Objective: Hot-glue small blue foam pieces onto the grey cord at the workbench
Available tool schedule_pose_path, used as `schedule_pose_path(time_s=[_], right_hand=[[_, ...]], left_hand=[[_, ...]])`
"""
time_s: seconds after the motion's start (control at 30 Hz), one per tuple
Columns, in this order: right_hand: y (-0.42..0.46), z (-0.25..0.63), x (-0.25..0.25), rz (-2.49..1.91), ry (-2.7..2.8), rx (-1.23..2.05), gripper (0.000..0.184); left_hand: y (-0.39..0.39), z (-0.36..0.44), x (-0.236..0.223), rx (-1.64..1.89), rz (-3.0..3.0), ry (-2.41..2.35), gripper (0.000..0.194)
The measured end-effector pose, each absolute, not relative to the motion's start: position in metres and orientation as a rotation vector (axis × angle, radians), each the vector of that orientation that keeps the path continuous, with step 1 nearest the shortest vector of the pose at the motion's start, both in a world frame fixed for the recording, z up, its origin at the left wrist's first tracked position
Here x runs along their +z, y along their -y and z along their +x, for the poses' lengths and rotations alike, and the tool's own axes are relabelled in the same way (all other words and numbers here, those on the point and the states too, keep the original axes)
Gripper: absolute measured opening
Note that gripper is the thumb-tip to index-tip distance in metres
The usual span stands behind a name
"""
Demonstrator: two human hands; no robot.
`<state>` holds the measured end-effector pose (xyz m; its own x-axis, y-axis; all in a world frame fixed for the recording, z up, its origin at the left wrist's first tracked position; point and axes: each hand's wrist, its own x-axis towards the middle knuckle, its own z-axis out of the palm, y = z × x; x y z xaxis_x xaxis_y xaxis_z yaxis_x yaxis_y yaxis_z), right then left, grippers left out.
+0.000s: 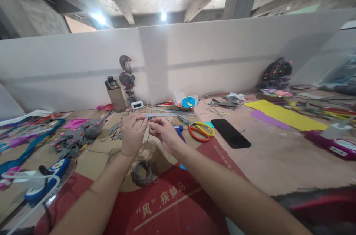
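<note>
My left hand [132, 133] and my right hand [164, 132] are raised close together over the middle of the table, fingertips pinched and nearly touching. A thin grey cord [147, 143] runs down from the pinch to a loose coil of cord [144, 172] lying on the cardboard below. Each hand pinches the cord near its upper end. Just beyond the hands lie a metal ruler [164, 115] and orange-and-yellow scissors [198, 130].
A black phone [230, 133] lies right of the scissors. Yellow and purple sheets [286, 115] sit at the far right. Grey felt cut-outs [75, 138], blue strips and a blue device [47, 179] crowd the left. A water bottle [115, 94] stands by the white partition.
</note>
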<state>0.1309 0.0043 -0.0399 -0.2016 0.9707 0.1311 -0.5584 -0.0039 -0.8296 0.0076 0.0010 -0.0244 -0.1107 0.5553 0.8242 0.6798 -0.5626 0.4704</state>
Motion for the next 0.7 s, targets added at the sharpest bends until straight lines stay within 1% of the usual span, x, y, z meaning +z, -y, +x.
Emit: schedule_pose_path(time_s=[0.1,0.17,0.23,0.33,0.47,0.7], right_hand=[[-0.003,0.130,-0.042,-0.598,0.960,1.544,0.031],[-0.002,0.130,-0.042,-0.597,0.965,1.574,0.030],[-0.001,0.132,-0.043,-0.629,0.976,1.553,0.026],[-0.002,0.135,-0.044,-0.735,1.016,1.417,0.022],[-0.006,0.137,-0.046,-0.813,1.038,1.301,0.023],[-0.010,0.139,-0.050,-0.803,1.055,1.223,0.017]], left_hand=[[-0.001,0.009,-0.025,-1.767,-2.080,1.366,0.003],[-0.001,0.010,-0.027,-1.824,-2.103,1.440,0.004],[-0.001,0.012,-0.029,-1.938,-2.119,1.591,0.008],[-0.003,0.015,-0.033,-2.167,-2.196,1.734,0.016],[-0.005,0.019,-0.036,-2.446,-2.264,1.711,0.019],[-0.007,0.022,-0.039,-2.801,-2.281,1.693,0.018]])
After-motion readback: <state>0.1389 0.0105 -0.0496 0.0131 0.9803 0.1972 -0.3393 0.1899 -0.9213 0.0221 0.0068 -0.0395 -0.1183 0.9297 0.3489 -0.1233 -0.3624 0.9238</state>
